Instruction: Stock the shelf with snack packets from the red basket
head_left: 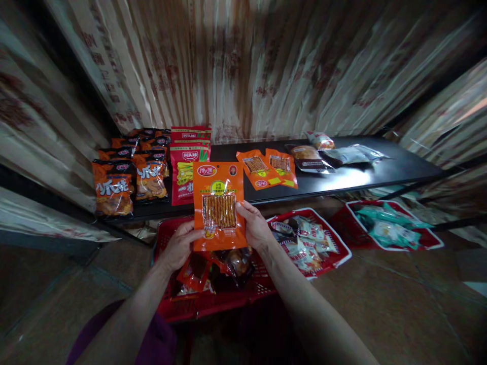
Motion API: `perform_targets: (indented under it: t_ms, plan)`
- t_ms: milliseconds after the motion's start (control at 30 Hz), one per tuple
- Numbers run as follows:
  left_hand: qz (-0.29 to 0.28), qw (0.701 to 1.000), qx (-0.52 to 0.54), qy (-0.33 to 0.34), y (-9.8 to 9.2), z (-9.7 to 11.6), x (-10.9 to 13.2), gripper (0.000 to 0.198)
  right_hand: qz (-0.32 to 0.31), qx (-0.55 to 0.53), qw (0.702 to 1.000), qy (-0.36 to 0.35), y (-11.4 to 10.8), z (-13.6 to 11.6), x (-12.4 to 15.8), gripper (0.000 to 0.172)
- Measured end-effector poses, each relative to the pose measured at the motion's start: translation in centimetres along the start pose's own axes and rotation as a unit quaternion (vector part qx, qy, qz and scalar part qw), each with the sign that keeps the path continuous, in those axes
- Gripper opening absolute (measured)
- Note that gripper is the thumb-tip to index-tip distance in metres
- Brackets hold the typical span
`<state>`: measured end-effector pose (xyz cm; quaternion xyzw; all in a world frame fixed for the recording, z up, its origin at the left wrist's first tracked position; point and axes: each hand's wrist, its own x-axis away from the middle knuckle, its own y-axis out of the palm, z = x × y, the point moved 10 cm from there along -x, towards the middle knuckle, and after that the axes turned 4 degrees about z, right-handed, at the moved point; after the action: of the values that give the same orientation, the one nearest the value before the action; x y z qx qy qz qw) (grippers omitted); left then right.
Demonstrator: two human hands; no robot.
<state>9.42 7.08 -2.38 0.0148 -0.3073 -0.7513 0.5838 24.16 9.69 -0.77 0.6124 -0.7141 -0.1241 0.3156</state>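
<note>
An orange snack packet point(218, 210) with a clear window showing brown sticks is held upright between my two hands. My left hand point(181, 246) grips its lower left edge, and my right hand point(254, 225) pinches its right edge. Behind it, on the black shelf point(228, 198), two similar orange packets point(268, 170) lie overlapping. Red snack bags point(190, 152) stand to the left, partly hidden by the held packet. Below my hands is a red basket point(220, 306) with orange and dark packets point(198, 274) inside.
Black-and-orange snack bags point(114, 187) stand in rows at the shelf's left end. Further right lie a brown bread-like packet point(308, 158) and silvery packets point(352, 153). Two more red baskets, one with white packets point(310, 243), one with green packets point(391, 225), sit on the floor.
</note>
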Motion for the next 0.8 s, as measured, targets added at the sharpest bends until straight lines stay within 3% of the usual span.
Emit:
perform_targets:
  t_ms: [133, 367, 800]
  plan:
    - [0.005, 1.0, -0.014, 0.013, -0.1, 0.3, -0.1, 0.028, -0.004, -0.005, 1.0, -0.011, 0.0, -0.3, 0.1, 0.024]
    - [0.055, 0.996, 0.029, 0.071, -0.9, 2.8, -0.1, 0.028, -0.096, 0.026, 0.995, 0.003, 1.8, -0.2, 0.8, 0.026]
    - [0.081, 0.991, 0.023, 0.107, -1.7, 3.5, -0.1, 0.03, -0.128, 0.055, 0.99, 0.0, 2.7, 0.4, 1.2, 0.034]
